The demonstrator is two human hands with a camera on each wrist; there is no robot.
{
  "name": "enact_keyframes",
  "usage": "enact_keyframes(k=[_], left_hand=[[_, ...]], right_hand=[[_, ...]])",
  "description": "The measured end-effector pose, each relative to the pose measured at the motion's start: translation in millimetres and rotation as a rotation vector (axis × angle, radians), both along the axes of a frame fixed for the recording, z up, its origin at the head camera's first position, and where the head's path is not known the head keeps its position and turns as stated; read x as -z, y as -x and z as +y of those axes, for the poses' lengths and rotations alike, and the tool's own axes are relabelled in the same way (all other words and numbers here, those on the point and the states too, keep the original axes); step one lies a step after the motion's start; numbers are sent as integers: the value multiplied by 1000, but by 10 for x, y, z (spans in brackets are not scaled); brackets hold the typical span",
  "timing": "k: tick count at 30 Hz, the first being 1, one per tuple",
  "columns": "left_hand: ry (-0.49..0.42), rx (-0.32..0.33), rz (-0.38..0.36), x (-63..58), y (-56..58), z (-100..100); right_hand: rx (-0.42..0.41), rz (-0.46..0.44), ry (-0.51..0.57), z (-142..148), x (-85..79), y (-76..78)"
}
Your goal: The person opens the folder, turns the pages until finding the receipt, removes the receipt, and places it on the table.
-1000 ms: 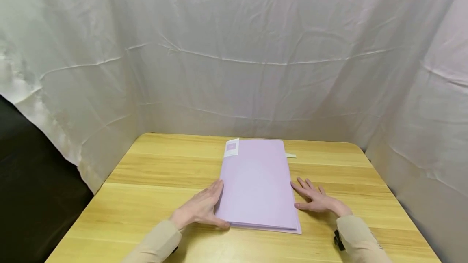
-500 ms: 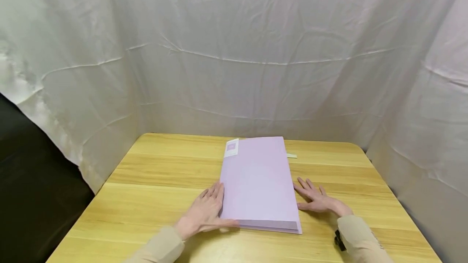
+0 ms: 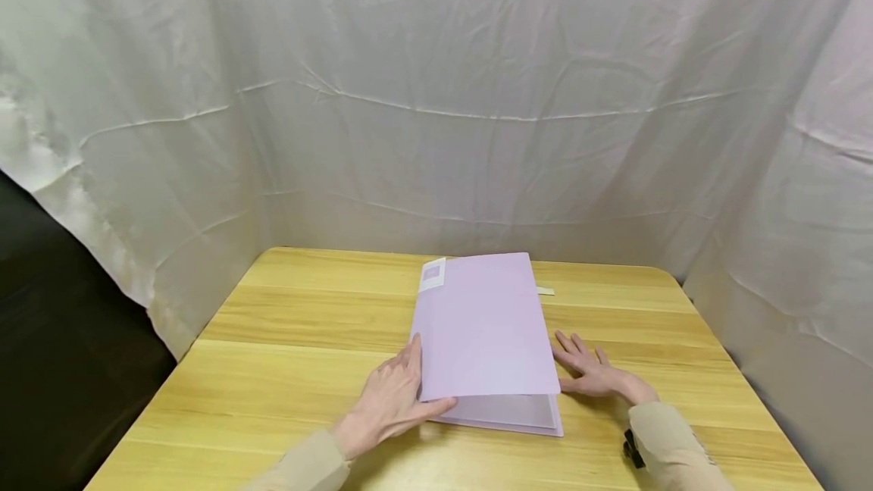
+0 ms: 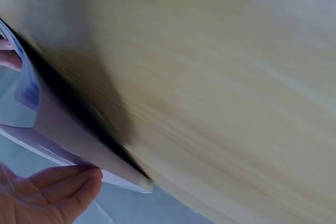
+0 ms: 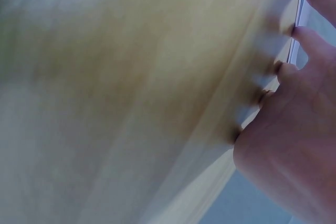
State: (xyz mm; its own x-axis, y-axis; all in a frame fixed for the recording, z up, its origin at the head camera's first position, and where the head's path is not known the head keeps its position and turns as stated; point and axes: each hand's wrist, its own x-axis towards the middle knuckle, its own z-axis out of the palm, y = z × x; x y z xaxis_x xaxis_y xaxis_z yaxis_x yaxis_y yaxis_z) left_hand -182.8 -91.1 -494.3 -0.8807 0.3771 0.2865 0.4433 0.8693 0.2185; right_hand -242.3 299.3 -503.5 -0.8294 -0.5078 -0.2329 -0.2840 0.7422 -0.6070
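Note:
A lilac folder [image 3: 484, 324] with a white label [image 3: 433, 274] at its top left corner lies in mid-table. Its front cover is raised along the lower edge, baring a strip of inner pages [image 3: 508, 409]. My left hand [image 3: 389, 400] is at the spine, fingertips touching it in the left wrist view and thumb stretched along the lower edge by the raised cover. Whether that thumb is under the cover is unclear. On the other side, my right hand [image 3: 596, 376] rests spread on the wood, thumb and index fingertip at the folder's right edge.
The pale wooden table [image 3: 293, 339] extends on both sides of the folder. A small whitish tab [image 3: 545, 291] sticks out near the folder's upper right. Grey-white curtains [image 3: 464, 135] enclose the table, with a black surface [image 3: 61, 354] showing at the left.
The cover's lower edge has risen, opening a gap above the pages. My left thumb has moved right and slightly up along that edge. My right hand has hardly moved.

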Motion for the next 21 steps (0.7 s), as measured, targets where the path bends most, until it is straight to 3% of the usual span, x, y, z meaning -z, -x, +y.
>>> enact_keyframes(k=[16,21], left_hand=[[-162,-13,8,-244,-30,110],[-223,0,51,-364,-68,123]], right_hand=[[14,-7,-17,-23,-23,0],[14,-9,-20,-21,-12,-6]])
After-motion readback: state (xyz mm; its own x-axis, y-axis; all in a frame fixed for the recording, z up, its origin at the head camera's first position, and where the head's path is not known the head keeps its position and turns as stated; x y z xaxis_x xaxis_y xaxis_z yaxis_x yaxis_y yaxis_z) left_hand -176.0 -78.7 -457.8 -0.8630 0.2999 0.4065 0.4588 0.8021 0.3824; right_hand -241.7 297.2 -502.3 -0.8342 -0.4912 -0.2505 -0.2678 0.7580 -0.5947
